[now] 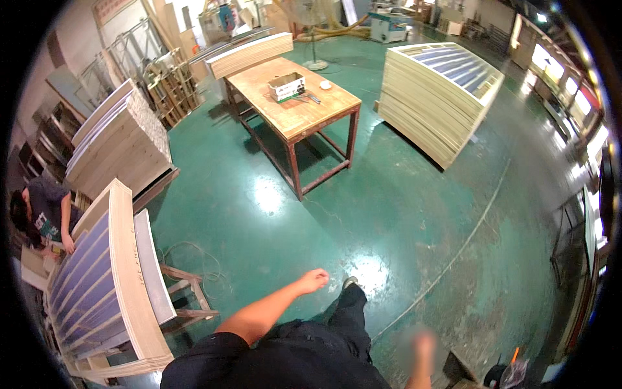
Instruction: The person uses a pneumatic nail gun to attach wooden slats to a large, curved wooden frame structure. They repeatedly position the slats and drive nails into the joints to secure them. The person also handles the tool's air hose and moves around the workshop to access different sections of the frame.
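Note:
My left hand (pixel 313 281) hangs over the green floor in front of my body, its fingers curled in with nothing seen in them. Low on the right, my right hand (pixel 424 347) is smeared, so its fingers cannot be made out. Neither hand touches anything that I can see. Ahead stands a wooden-topped table (pixel 249 83) on a dark red frame. On it are an open cardboard box (pixel 287 87), a small hand tool (pixel 314 98) and a small white object (pixel 325 85). One of my shoes (pixel 350 282) shows on the floor.
A tall stack of pale wooden frames (pixel 421 97) stands right of the table. At left, a curved wooden frame with blue panels (pixel 123 272) rests near a wooden trestle (pixel 191 292); a person (pixel 48 211) bends over its far side. A thin cable (pixel 201 259) lies on the floor.

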Motion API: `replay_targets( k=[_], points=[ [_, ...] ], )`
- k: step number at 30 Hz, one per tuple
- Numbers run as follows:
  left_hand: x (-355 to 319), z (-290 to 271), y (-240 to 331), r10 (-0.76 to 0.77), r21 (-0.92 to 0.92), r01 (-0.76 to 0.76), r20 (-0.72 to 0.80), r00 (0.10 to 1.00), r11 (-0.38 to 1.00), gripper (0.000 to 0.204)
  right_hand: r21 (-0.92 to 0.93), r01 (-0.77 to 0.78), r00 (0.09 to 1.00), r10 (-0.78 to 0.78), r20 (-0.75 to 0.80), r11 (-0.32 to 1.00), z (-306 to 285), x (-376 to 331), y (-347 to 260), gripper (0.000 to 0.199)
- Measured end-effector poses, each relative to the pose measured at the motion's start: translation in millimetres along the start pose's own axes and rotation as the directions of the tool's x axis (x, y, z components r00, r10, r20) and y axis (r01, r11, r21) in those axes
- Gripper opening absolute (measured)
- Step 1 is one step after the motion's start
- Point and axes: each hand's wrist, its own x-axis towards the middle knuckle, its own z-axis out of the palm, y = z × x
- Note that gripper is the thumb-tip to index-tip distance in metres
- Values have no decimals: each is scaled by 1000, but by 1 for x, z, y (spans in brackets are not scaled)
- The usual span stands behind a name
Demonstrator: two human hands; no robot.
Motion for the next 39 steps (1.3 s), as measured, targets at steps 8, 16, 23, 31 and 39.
replay_targets(
  k=[8,16,23,31,39],
  points=[
    [-26,-135,-91,-533,65,648,-508,676,759,22,381,87,985,-137,105,920,-141,389,-270,22],
    [78,-125,-43,-857,-648,561,-374,354,515,22,445,604,745,-667,-20,661,-263,662,-598,27],
    [301,-249,121,-601,-667,91,-592,537,739,19,879,212,616,-757,220,428,-358,771,-830,21],
    [422,-324,281,-527,-663,-237,-724,444,710,22,207,891,418,-908,-24,404,-374,915,-998,26],
    [471,-190,280,-748,-760,-94,-650,137,643,23,171,944,218,-922,321,282,-345,965,-1068,31]
  ],
)
